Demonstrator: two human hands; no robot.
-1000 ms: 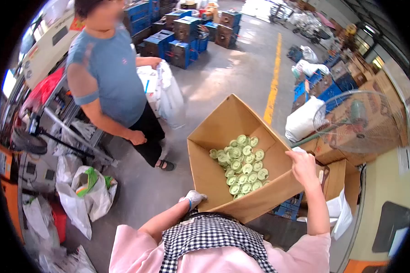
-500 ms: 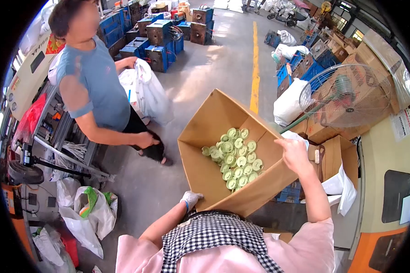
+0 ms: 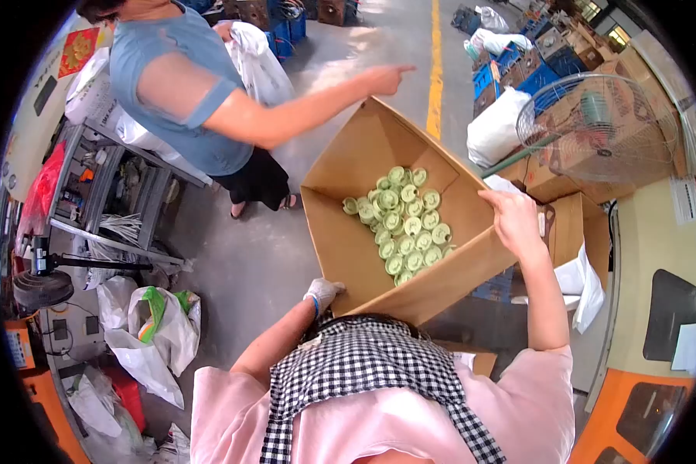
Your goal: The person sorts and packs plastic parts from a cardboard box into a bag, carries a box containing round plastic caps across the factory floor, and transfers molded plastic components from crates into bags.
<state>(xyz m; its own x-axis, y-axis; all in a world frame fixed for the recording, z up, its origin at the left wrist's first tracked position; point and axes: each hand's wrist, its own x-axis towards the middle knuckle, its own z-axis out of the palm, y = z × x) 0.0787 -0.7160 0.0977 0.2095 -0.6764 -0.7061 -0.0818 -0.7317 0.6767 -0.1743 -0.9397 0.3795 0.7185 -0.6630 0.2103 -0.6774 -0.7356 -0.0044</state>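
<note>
Now both hands are clamped on the open cardboard box [image 3: 348, 224] — gloved left hand [image 3: 324, 295] at the near corner, right hand [image 3: 510, 215] on the right-hand rim. Pale green round pieces [image 3: 402, 220] lie heaped inside, while just beyond, a person in blue [image 3: 182, 85] points across the box's far corner — white bag [image 3: 259, 66] in the other hand.

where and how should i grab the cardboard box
Probably by its open rim, from the wearer's side, at two corners set well apart, fingers over the edge. The thin walls offer an edge to pinch, and the box is wide, with green pieces piled inside, so two hands should steady it.
</note>
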